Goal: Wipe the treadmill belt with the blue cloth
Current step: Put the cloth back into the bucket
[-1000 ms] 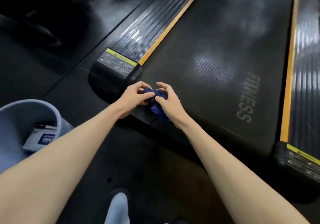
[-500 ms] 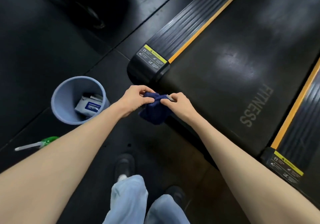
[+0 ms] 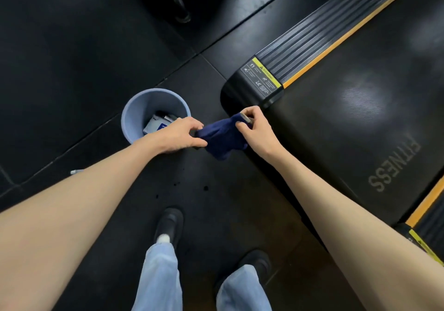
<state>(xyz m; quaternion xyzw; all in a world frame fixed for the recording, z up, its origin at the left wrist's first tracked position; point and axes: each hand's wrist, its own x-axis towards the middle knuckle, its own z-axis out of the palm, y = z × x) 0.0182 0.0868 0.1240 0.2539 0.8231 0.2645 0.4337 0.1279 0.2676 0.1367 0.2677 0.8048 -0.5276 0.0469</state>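
Observation:
The dark blue cloth (image 3: 222,137) hangs bunched between both hands, above the black floor just off the rear end of the treadmill. My left hand (image 3: 179,134) pinches its left edge. My right hand (image 3: 254,128) pinches its upper right corner, where a small grey tag shows. The treadmill belt (image 3: 355,109) is black with the grey word FITNESS and lies to the right of the cloth, not touched by it.
A light blue bucket (image 3: 131,116) with a white-and-blue packet inside stands on the floor left of my left hand. The treadmill's ribbed side rail (image 3: 305,46) with an orange stripe runs to the upper right. My two shoes and jeans are below. Dark equipment stands at the top.
The cloth has come off the belt's rear edge and now hangs over the floor, spread wider between my hands. The view has swung left and down, bringing the bucket and my feet in.

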